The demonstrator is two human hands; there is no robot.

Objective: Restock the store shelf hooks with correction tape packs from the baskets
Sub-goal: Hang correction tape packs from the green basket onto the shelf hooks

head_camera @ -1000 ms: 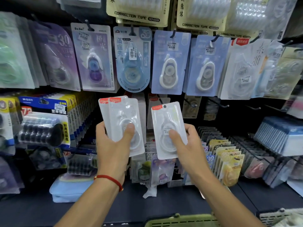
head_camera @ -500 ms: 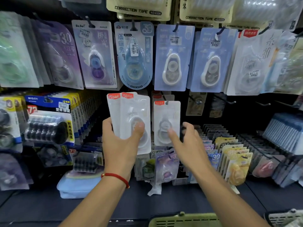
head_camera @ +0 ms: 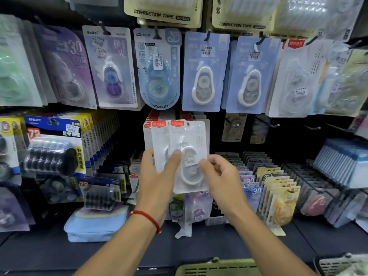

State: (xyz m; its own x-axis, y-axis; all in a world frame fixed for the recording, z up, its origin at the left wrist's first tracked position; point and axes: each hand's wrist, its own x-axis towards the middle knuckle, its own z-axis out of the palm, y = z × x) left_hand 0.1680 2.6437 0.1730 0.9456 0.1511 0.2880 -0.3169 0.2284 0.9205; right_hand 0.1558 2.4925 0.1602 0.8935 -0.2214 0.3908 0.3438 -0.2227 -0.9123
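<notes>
Green basket (head_camera: 219, 266), contents unseen.

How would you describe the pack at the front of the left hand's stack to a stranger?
Find the light-blue teardrop pack hanging in the upper row. Directly below it, the left hand holds fanned white packs. The front pack alone shows its whole oval dispenser and a price sticker.
</notes>
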